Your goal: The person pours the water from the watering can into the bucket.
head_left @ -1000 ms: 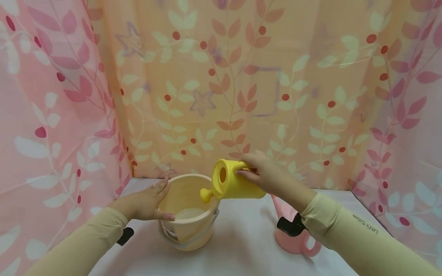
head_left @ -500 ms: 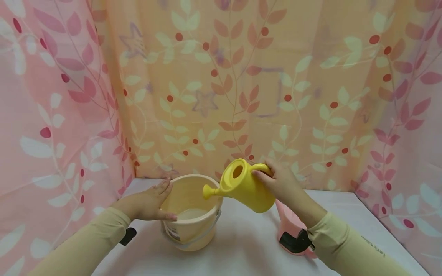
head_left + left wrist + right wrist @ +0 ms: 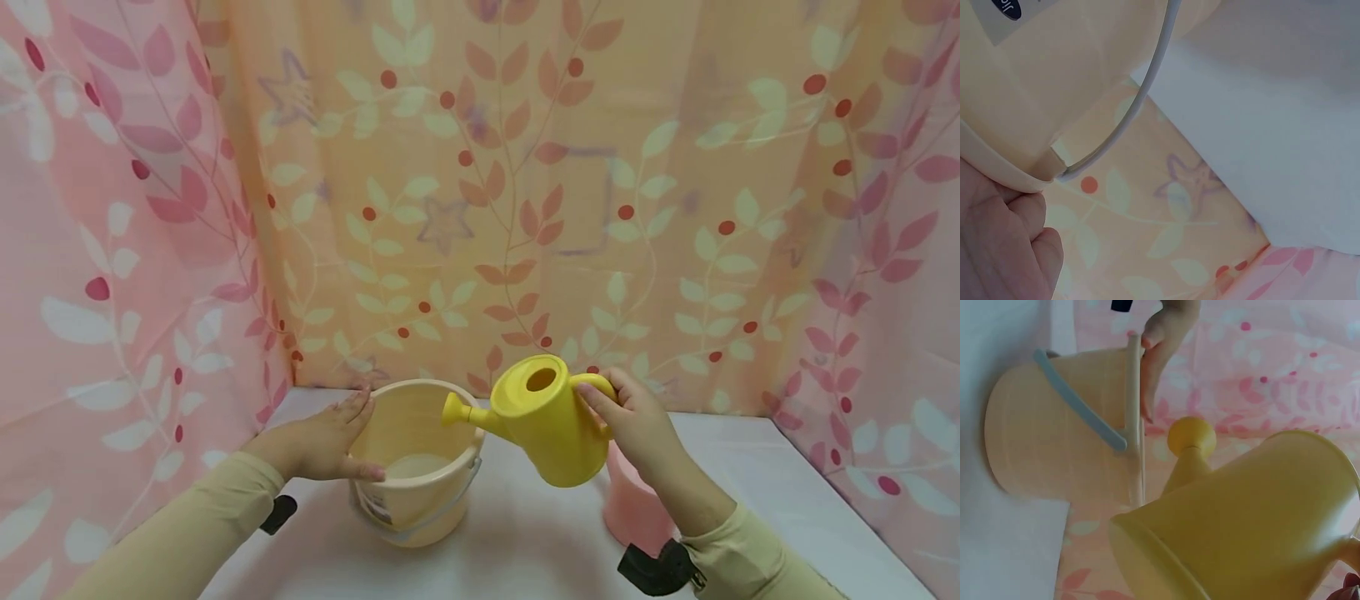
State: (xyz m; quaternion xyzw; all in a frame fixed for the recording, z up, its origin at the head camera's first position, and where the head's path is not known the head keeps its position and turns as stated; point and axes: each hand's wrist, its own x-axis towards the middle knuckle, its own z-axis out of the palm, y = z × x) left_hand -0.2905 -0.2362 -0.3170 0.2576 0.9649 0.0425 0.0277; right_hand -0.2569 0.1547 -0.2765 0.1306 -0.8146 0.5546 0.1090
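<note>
A yellow watering can hangs above the table right of the cream bucket. Its handle is gripped by my right hand, and its body leans slightly toward the bucket. The can's spout end sits over the bucket's right rim in the head view. My left hand rests across the bucket's left rim with fingers and thumb spread, also visible on the rim in the left wrist view. Shallow pale contents, perhaps water, show at the bucket's bottom; no stream from the spout is visible.
A pink watering can stands on the white table, partly hidden behind my right hand and wrist. The bucket's grey handle hangs down its side. Leaf-patterned curtains enclose the back and both sides.
My right hand has moved right and down, turning the yellow watering can from strongly tipped toward more upright. The left hand stays on the bucket rim. The pink can is now more covered.
</note>
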